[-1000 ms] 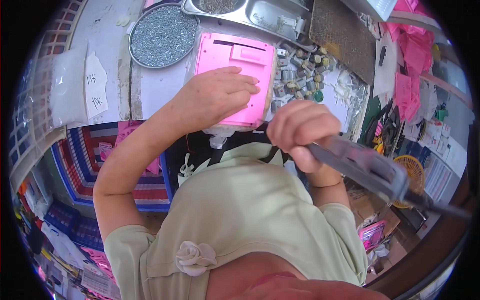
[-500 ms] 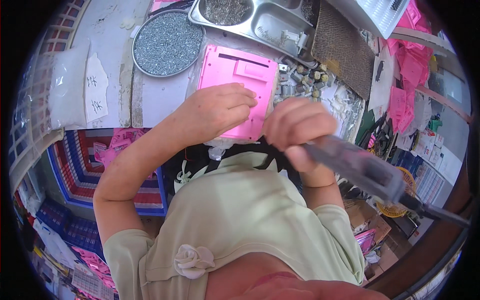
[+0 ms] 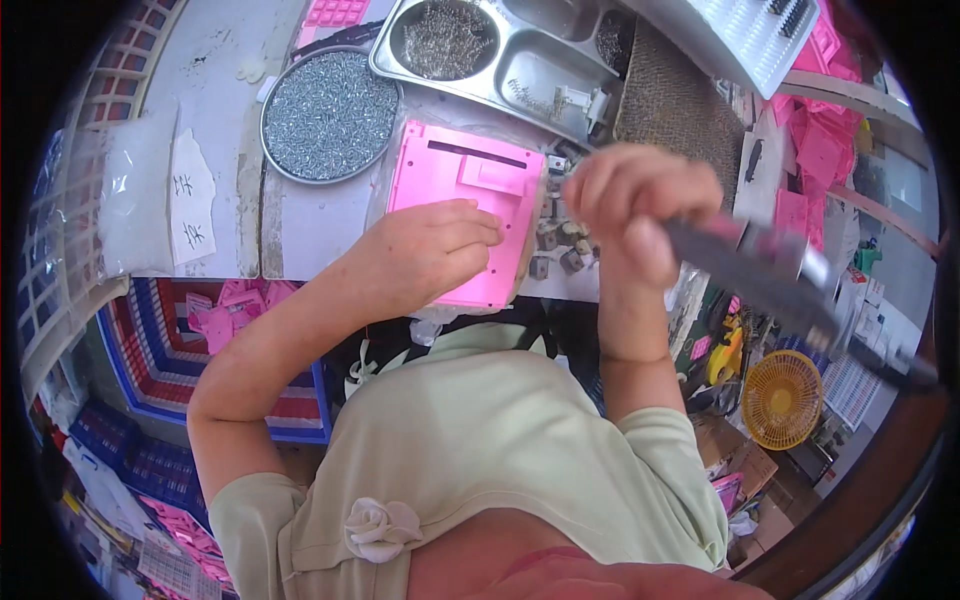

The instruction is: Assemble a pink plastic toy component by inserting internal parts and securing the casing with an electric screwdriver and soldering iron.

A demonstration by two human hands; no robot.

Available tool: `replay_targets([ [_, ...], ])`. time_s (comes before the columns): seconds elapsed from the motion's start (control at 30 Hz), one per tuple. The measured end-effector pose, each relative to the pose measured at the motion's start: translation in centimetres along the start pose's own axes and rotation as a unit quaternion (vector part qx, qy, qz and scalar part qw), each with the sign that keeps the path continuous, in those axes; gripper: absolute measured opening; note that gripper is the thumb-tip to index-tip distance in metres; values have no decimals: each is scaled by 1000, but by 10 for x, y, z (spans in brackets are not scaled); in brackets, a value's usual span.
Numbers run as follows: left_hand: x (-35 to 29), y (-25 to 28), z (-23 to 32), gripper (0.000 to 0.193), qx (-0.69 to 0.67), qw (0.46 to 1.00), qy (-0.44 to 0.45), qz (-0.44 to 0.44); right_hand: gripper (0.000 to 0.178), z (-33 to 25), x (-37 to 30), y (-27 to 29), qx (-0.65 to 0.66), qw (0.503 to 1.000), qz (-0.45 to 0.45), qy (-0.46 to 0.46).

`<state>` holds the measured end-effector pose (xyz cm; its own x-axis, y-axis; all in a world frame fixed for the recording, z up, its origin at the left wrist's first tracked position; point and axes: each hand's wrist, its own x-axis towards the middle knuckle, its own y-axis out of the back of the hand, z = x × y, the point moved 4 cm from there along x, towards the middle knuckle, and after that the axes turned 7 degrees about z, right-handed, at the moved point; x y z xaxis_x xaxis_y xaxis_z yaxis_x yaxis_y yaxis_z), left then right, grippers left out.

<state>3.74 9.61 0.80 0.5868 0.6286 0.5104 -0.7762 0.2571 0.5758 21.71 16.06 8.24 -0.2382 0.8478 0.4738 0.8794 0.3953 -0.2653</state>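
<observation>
A pink plastic panel with a long slot and a raised rectangular part lies before me, on clear plastic film at the table's edge. Across its lower middle rests my left hand, fingers bent and pressed together, their tips down on the pink surface. The thumb and anything between the fingers are hidden. My right hand, smeared by motion, is raised right of the panel, apart from it. It is closed round a dark grey electric screwdriver, whose cord end points right; its bit does not show.
A round dish of small metal screws stands left of a compartmented steel tray with more small metal parts. Little motors lie right of the panel. A blue crate holds pink pieces at lower left; a yellow basket sits at right.
My right hand has lifted up and to the right with the electric screwdriver, away from the panel. The left hand stays on the panel. The whole view has shifted slightly.
</observation>
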Motion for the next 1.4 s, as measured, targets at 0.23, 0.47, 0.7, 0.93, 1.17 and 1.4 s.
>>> replay_targets([
  [0.23,2,2,5,12,-12,1000,-3,0,27,39,-4,16,-112,993,-49,4],
  [0.47,5,2,4,21,-20,1000,-4,2,25,49,2,22,-120,989,-81,-25],
  [0.7,4,4,5,21,-19,1000,-8,0,20,45,15,18,-100,988,-53,-101],
  [0.93,3,2,2,20,-37,999,23,0,16,52,20,12,-95,986,-54,-128],
  [1.17,5,1,2,20,-40,999,21,9,15,52,32,17,-41,977,-136,-161],
  [1.4,8,3,6,22,-15,1000,11,13,17,48,26,15,-111,976,-117,-149],
])
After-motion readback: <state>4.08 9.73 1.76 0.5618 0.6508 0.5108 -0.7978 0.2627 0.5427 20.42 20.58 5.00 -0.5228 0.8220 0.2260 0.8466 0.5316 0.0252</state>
